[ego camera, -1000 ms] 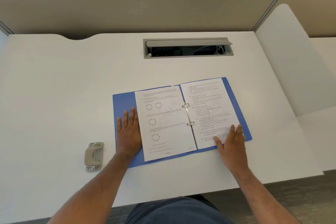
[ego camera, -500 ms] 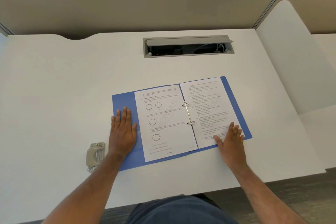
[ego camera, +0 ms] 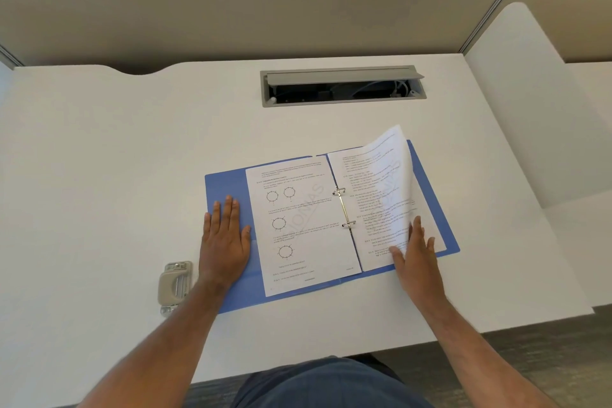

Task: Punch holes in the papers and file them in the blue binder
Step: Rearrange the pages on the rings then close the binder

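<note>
The blue binder [ego camera: 225,187] lies open on the white desk in front of me. A printed sheet with circle diagrams [ego camera: 304,225] lies on its left half, threaded on the metal rings [ego camera: 344,209]. On the right half, the top sheet of text [ego camera: 387,182] is curled up off the stack, its outer edge raised. My right hand [ego camera: 419,258] pinches that sheet near its lower right corner, thumb under the edge. My left hand [ego camera: 225,242] rests flat, fingers apart, on the binder's bare left cover. A grey hole punch [ego camera: 175,285] sits just left of my left wrist.
A grey cable hatch [ego camera: 341,86] stands open in the desk behind the binder. Beige partition walls close the back, and a white divider panel [ego camera: 530,103] rises on the right. The desk's front edge runs just below my forearms.
My right hand has lifted the right-hand sheet, which now curls upward and leftward. My left hand slid a little left on the cover and stays flat.
</note>
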### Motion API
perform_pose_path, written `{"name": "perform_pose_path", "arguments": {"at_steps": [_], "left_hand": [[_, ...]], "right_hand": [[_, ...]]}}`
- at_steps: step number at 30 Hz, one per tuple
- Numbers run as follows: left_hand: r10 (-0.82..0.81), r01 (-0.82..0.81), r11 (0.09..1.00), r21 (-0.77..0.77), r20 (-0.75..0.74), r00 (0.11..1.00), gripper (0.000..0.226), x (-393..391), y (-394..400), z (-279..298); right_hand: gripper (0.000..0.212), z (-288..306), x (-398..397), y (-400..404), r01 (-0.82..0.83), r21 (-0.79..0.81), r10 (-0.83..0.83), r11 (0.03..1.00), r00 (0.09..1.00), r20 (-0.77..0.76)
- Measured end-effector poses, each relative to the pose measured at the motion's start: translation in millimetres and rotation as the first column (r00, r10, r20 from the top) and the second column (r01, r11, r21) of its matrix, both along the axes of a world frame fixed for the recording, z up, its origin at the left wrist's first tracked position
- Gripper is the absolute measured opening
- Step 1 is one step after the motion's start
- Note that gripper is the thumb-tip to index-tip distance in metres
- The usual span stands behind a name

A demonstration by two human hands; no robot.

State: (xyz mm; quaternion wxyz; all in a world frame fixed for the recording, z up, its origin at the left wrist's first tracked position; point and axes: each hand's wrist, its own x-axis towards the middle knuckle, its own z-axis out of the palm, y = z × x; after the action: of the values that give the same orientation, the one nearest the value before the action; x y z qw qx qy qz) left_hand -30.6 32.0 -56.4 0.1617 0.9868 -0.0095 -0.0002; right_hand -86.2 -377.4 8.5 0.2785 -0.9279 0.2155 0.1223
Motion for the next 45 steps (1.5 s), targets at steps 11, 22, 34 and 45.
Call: {"name": "perform_pose_path", "arguments": {"at_steps": [11,22,34,45], "left_hand": [[-0.003,0.003,1.0,0.009,-0.006,1.0,0.071,0.0,-0.5,-0.3],[0.004,-0.004,1.0,0.001,-0.006,1.0,0.07,0.4,-0.8,-0.5],[0.009,-0.009,1.0,-0.002,-0.013,1.0,0.07,0.1,-0.3,0.0],[0.006,-0.006,1.0,-0.009,-0.011,1.0,0.07,-0.4,-0.6,1.2]], "right_hand": [[0.072,31.0,1.3,40.7,-0.086,0.351,0.021,0.933,0.983,0.184],[0.069,44.6,-5.9,67.8,-0.25,0.353,0.185,0.902,0.961,0.206],[0.075,35.6,-5.0,96.3,-0.422,0.342,0.367,0.84,0.905,0.216],[0.066,16.4,-3.4,34.4,-0.231,0.116,0.204,0.966,0.956,0.212]]}}
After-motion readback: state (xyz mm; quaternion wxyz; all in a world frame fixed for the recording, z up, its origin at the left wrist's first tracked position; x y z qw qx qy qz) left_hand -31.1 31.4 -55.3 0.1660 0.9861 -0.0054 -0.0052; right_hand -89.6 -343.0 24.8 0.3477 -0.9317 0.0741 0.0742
